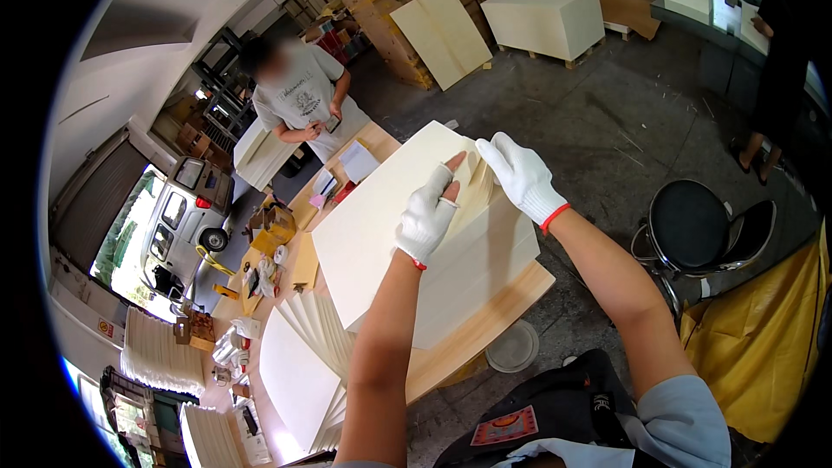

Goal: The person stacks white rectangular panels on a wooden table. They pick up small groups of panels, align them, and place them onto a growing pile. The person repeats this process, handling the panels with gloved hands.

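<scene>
Cream paper sheets lie in a thick stack [390, 234] on the wooden table [511, 295], and both gloved hands are at its far edge. The left hand [426, 217] rests on top of the stack in a white glove with the fingertips cut off, its bare forefinger stretched up along the top sheet and the other fingers curled loosely. The right hand [518, 175], in a white glove with a red cuff, is bent over the fanned corner of the sheets [481, 186], fingers closed on the lifted edges.

Just beside the stack on the near left lies a fanned pile of narrower cream sheets [316, 338]. Farther along the table sit small boxes and a tape roll [279, 254]. At the far end a person in a grey shirt [299, 97] stands looking down at something small in the hands. A black round stool [693, 225] stands on the concrete floor to the right, next to yellow sheeting [763, 338].
</scene>
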Demonstrator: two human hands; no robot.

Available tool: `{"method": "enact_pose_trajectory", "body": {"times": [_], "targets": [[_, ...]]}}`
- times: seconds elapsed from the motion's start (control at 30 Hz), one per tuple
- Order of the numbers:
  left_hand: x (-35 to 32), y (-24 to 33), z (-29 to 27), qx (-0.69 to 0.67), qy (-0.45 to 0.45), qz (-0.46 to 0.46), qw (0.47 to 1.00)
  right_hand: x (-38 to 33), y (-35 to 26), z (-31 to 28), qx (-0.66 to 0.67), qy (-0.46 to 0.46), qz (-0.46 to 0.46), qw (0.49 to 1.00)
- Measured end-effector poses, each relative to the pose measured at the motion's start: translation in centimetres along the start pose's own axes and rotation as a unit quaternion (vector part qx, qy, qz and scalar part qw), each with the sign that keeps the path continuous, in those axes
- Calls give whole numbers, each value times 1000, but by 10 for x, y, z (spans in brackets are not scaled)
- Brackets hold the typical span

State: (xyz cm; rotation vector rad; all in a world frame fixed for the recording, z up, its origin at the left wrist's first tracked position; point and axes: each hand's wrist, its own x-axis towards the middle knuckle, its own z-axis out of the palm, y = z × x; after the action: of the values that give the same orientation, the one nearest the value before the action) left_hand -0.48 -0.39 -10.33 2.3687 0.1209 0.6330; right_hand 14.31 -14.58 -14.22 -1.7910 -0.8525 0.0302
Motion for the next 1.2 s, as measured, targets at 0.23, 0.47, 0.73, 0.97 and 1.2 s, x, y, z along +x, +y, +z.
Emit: {"method": "enact_pose_trajectory", "body": {"times": [0.23, 0.47, 0.73, 0.97, 1.2], "targets": [[-1, 11, 2, 44, -57, -64, 995, 5, 13, 9, 35, 14, -5, 999], [0, 0, 2, 20, -43, -38, 998, 3, 9, 8, 44, 17, 0, 999], [-1, -2, 5, 65, 6, 40, 997, 5, 11, 8, 41, 9, 6, 999], [0, 9, 3, 83, -51, -100, 990, 3, 12, 11, 52, 24, 0, 998], [-4, 4, 6, 29, 20, -11, 999, 0, 0, 3, 40, 8, 18, 999]]}}
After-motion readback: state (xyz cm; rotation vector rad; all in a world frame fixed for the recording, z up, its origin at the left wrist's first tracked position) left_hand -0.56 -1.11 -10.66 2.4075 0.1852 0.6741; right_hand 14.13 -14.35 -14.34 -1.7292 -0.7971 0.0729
